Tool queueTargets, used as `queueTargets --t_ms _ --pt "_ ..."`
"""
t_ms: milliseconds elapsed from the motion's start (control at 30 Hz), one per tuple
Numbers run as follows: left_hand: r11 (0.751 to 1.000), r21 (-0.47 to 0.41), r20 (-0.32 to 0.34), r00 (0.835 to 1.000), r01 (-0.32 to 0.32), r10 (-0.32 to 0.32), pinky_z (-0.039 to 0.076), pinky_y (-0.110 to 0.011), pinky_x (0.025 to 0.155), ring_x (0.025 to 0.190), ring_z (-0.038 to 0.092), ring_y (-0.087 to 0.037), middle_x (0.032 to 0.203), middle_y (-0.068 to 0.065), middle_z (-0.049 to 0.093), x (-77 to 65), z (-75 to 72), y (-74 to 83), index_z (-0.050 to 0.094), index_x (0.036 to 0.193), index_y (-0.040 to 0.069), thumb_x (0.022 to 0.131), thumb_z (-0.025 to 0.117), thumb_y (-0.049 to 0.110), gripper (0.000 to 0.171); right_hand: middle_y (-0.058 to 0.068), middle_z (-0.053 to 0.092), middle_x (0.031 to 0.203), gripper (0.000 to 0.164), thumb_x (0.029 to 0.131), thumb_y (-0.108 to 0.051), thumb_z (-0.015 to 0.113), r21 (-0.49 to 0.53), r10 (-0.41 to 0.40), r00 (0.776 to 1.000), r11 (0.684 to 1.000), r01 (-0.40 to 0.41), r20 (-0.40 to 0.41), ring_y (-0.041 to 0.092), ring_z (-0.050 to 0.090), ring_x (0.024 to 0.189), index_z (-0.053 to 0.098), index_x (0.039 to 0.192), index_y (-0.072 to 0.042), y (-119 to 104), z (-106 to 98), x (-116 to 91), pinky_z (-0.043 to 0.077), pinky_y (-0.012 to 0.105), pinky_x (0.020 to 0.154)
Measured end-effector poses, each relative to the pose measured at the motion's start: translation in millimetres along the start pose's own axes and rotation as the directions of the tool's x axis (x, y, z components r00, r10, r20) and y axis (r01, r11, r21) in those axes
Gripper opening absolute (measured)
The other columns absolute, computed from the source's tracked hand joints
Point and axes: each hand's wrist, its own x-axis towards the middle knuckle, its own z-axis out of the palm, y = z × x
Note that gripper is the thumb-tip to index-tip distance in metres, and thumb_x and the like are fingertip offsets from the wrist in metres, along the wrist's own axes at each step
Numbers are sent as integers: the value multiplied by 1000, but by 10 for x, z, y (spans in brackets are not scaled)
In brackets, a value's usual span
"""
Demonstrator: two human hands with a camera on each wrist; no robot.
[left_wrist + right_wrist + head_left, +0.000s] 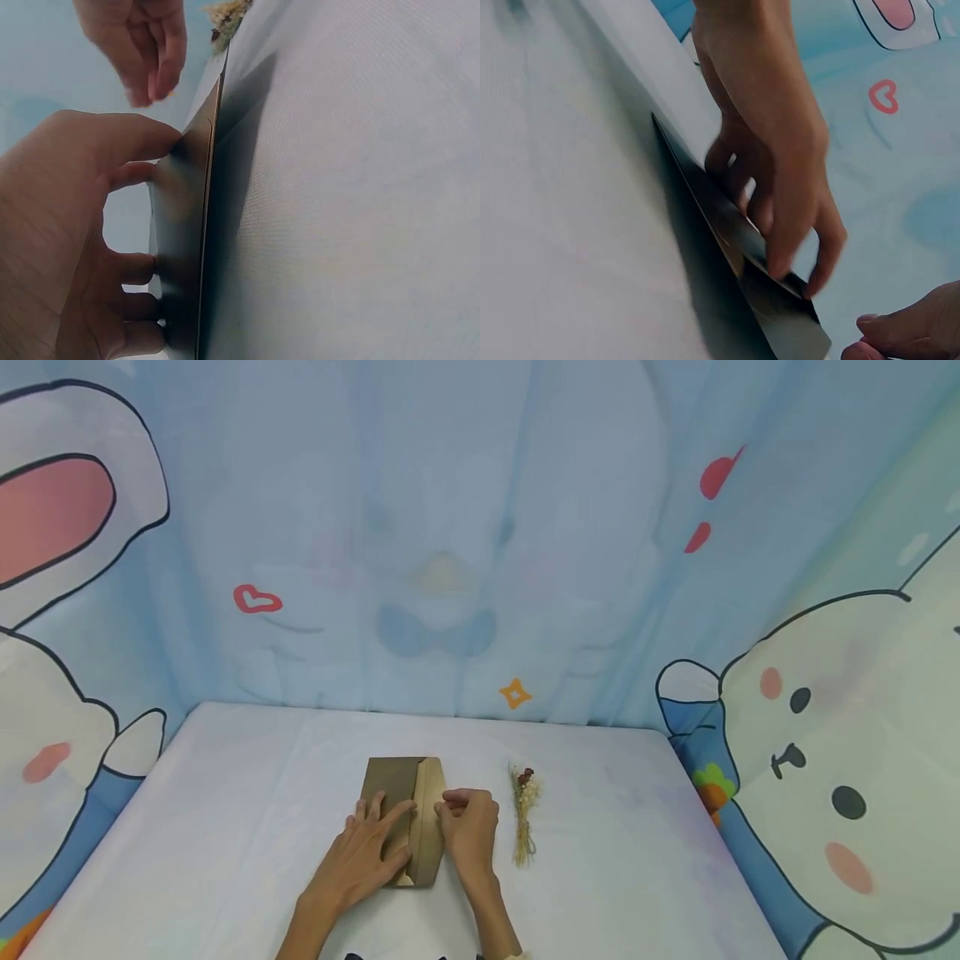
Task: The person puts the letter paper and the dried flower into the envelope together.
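A brown-gold paper envelope (393, 777) lies on the white-covered table, its paler flap (430, 785) along the right side. My left hand (363, 852) rests on it with spread fingers, the fingertips and thumb touching the paper beside the flap's fold. In the left wrist view, the fingers press against the envelope's face (180, 225). By the flap's outer edge, my right hand (471, 827) has thumb and fingers curled together. The left wrist view shows the right fingertips (154, 90) apart from the paper. No held thing shows clearly between them.
Right of my right hand lies a small bunch of dried flowers (523, 814) with a dark red bloom, tied near its stem ends. The table's white cloth (637, 843) spreads to both sides. A blue printed curtain (450, 527) hangs behind the table's far edge.
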Motion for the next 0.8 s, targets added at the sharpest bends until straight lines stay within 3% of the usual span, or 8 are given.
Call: queueTargets --t_ms 333,567,800 --pt "1000 12 10 1000 10 -10 49 -80 107 155 31 -69 173 -33 34 -30 -34 -13 48 165 31 107 65 41 61 16 78 82 19 82 7 89 -61 -37 976 998 25 -213 25 76 69 82 99 9 161 -416 114 64 32 65" --pt "1000 -7 17 1000 18 -18 45 -82 111 158 27 -67 176 -32 30 -44 -55 -10 46 166 33 108 63 43 62 22 78 90 26 85 4 89 -94 -20 958 996 -7 -285 31 76 76 80 108 12 355 -680 167 66 42 71" --pt "1000 -11 23 1000 12 -12 51 -82 102 156 29 -69 174 -34 31 -31 -24 43 48 165 32 106 65 40 62 28 77 89 22 88 2 87 -130 51 940 986 -100 -336 40 76 79 79 103 15 565 -822 158 64 56 73"
